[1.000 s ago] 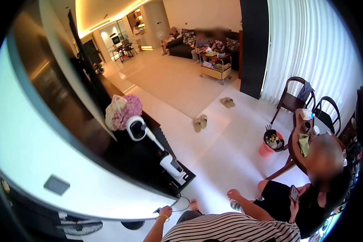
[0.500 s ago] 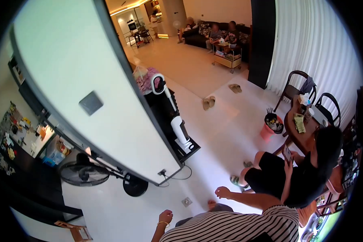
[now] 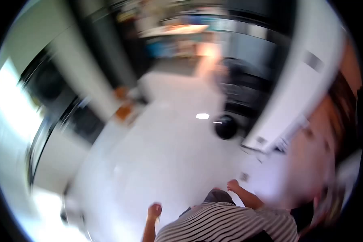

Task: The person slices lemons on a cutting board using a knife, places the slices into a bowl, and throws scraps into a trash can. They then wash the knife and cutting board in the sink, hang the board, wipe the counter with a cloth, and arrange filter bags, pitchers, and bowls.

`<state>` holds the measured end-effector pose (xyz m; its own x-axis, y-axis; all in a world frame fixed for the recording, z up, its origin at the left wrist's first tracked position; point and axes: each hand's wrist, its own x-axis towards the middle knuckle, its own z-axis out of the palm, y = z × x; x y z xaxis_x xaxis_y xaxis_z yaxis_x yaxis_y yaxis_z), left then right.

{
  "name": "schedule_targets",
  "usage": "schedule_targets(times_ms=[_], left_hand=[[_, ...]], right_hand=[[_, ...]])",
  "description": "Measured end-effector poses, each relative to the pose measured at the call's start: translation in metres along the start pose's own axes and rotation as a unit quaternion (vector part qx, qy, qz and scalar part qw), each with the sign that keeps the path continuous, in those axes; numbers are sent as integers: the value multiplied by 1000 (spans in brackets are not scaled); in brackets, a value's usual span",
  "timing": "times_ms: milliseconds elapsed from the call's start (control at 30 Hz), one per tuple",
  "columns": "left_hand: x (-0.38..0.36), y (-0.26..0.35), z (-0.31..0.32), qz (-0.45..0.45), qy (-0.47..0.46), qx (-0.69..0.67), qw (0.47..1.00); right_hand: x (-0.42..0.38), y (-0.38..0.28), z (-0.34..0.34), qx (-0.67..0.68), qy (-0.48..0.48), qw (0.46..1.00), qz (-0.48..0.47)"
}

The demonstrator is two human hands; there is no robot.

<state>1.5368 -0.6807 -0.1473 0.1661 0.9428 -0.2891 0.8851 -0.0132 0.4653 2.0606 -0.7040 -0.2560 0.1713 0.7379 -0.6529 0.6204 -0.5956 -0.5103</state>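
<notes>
My left hand (image 3: 154,211) hangs low in front of my body, a bracelet at its wrist, its fingers curled in and nothing seen in them. On the other side of the striped shirt (image 3: 226,224), my right hand (image 3: 232,185) is also curled and bare. Neither hand touches any object. The nearest thing to the right hand is a small square floor drain (image 3: 244,176) in the pale floor (image 3: 169,161). Motion blur softens the whole view.
A standing fan's round black base (image 3: 226,127) is on the floor beside a white wall end (image 3: 306,80). Farther off, a lit counter (image 3: 177,30) and orange-brown wooden furniture (image 3: 124,112) appear blurred. Dark-fronted units (image 3: 52,84) line the left.
My view has swung left, from the living room and the seated person with a phone toward the counter area. Both hands stay low and curled; the fan base now appears right of centre.
</notes>
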Motion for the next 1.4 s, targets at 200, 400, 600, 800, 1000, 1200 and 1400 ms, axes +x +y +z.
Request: schedule_targets(times_ms=[200,400,600,800,1000,1200,1400], left_hand=[[33,-41,-151,-108,224,-229,941],[-10,-257,-148,-251,241,-225,910],[-73,-324,-221,-477,345,-307,748],[-83,-494,-307,-552,387,-265,689],[-8,-725,-524,-426,442,-130,778],[91,-903,-790,-299,449,-33,841],[187,-1092,-970,-277,490,148,813]], right_hand=[[29,-261,10,159,-131,978,-6],[120,-498,165,-173,-216,947,-164],[140,-814,386,-190,-375,836,-352],[51,-1054,593,-57,-545,752,-367],[73,-1183,668,-45,-520,803,-286],[154,-1375,659,50,-366,852,-371],[194,-1686,699,47,-188,784,-589]])
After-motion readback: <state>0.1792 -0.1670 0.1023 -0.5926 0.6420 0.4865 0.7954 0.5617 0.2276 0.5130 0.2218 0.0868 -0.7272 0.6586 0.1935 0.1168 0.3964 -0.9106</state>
